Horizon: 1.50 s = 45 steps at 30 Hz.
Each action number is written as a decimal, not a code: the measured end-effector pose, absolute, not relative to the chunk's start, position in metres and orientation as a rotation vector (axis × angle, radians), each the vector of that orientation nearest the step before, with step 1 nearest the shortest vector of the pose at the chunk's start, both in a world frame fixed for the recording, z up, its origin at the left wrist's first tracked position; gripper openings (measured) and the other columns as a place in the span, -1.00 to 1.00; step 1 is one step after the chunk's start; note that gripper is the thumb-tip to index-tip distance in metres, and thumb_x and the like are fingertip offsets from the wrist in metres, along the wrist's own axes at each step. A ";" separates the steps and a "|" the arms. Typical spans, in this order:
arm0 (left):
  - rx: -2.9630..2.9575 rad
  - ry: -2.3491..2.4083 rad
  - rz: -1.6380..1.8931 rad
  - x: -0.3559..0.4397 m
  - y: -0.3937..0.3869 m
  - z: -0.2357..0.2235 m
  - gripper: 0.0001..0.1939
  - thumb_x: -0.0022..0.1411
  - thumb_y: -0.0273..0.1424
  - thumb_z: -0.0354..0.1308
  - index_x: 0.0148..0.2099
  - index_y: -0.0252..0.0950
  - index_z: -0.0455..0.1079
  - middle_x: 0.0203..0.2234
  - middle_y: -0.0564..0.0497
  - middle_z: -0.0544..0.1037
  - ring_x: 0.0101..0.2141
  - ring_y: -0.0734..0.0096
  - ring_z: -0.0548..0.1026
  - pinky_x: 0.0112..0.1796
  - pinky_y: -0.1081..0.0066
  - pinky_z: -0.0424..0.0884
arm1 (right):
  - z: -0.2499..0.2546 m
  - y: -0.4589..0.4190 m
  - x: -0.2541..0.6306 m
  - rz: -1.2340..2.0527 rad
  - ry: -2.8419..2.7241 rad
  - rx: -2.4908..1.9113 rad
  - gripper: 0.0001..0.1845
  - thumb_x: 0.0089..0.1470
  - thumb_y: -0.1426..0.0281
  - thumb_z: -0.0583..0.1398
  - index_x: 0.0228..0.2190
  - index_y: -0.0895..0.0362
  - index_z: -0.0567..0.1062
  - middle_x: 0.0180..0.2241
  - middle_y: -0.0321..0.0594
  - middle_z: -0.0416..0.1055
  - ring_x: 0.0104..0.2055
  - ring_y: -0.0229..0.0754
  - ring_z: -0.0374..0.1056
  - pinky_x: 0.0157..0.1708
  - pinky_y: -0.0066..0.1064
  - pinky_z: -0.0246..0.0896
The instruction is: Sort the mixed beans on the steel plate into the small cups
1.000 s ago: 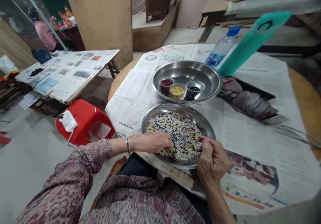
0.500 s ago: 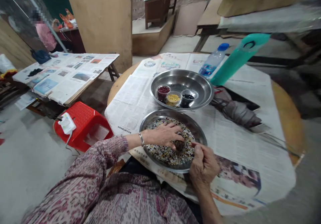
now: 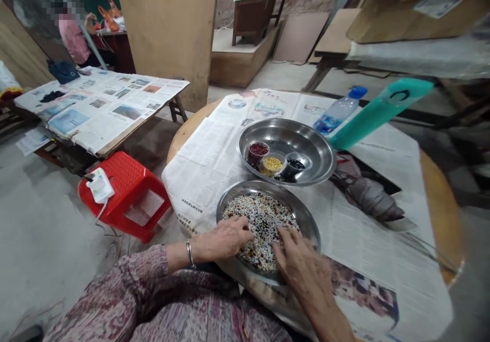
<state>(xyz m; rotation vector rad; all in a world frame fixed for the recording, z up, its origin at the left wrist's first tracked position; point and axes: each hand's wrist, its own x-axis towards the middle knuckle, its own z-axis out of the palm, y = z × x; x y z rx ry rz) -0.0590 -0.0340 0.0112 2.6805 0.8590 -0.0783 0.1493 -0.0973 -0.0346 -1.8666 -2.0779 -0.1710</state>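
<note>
Brick wall (image 3: 306,0) is backing the room while I'm working at a round table (image 3: 440,204) spread w/ newsprint (image 3: 214,153). Mixed beans & grains (image 3: 264,214) are lying in a steel basin (image 3: 309,224) nr the table's near edge. My L hand (image 3: 225,237) is curling into the mix's L side, fingertips hidden; I can't tell if it's pinching anything. My R hand (image 3: 306,268) is reaching in opposite, thumb & fingers apart, gripping nothing visible. Twd the table's far edge, a 2nd basin (image 3: 316,148) is holding 3 clear cups: red beans (image 3: 258,149), yellow beans (image 3: 272,164), black beans (image 3: 296,164).

Progress, by my reckoning: each cup is showing one main colour, so some sorting is looking done; white, black, yellow & red are mingling thickly under my fingers, so plenty is apparently remaining.

Print: nr the table's far R edge, a blue-capped bottle (image 3: 337,115) is wearing a blue label w/ red & white, brand illegible. Chinese characters are running along the newsprint's L edge, too small to read. Off the table's L edge, a white socket block (image 3: 100,186) is sitting on a red stool (image 3: 126,173), its markings unreadable.
</note>
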 end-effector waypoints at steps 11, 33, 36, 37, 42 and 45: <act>2.756 1.045 0.096 -0.042 -0.004 0.005 -0.86 0.28 -0.53 0.06 -0.12 -0.30 0.34 -0.10 -0.12 0.39 -0.08 0.18 0.35 -0.23 0.32 0.41 | -0.044 -0.078 0.142 0.117 -2.041 -1.740 -0.76 0.25 0.36 0.01 -0.21 0.09 0.47 -0.27 -0.16 0.51 -0.21 -0.11 0.43 -0.18 -0.27 0.30; 2.734 0.614 0.822 -0.076 -0.024 -0.046 -0.90 0.22 -0.34 0.09 -0.24 -0.26 0.36 -0.60 0.14 0.39 -0.52 0.49 0.37 -0.43 0.35 0.22 | 0.023 0.109 0.170 0.125 -1.885 -1.962 -0.76 -0.06 0.22 0.21 -0.43 0.04 0.65 -0.46 -0.12 0.52 -0.44 -0.16 0.24 -0.42 -0.32 -0.04; 2.740 0.623 0.799 -0.075 -0.024 -0.047 -0.89 0.21 -0.33 0.08 -0.25 -0.25 0.35 -0.59 0.14 0.38 -0.52 0.48 0.36 -0.44 0.34 0.21 | 0.013 0.116 0.169 0.100 -1.876 -1.946 -0.78 -0.08 0.23 0.21 -0.48 0.03 0.64 -0.53 -0.13 0.47 -0.46 -0.17 0.21 -0.42 -0.31 -0.05; 2.741 0.623 0.800 -0.075 -0.024 -0.047 -0.89 0.21 -0.33 0.08 -0.26 -0.25 0.35 -0.60 0.13 0.38 -0.52 0.48 0.36 -0.45 0.34 0.20 | 0.012 0.118 0.169 0.100 -1.867 -1.960 -0.79 -0.08 0.25 0.21 -0.48 0.04 0.64 -0.54 -0.13 0.46 -0.46 -0.17 0.21 -0.42 -0.30 -0.05; 2.739 0.613 0.847 -0.075 -0.024 -0.047 -0.88 0.23 -0.33 0.07 -0.29 -0.26 0.35 -0.59 0.13 0.38 -0.52 0.48 0.34 -0.43 0.33 0.19 | 0.027 0.112 0.168 0.102 -1.805 -1.988 -0.75 -0.01 0.26 0.15 -0.40 0.09 0.60 -0.43 -0.13 0.49 -0.42 -0.17 0.22 -0.39 -0.30 -0.02; 2.748 0.619 0.797 -0.075 -0.024 -0.049 -0.86 0.24 -0.31 0.06 -0.31 -0.26 0.36 -0.59 0.11 0.38 -0.51 0.47 0.33 -0.42 0.32 0.21 | 0.035 0.083 0.164 0.118 -1.758 -1.824 -0.70 0.09 0.21 0.11 -0.36 0.12 0.56 -0.38 -0.14 0.50 -0.38 -0.17 0.28 -0.36 -0.31 0.06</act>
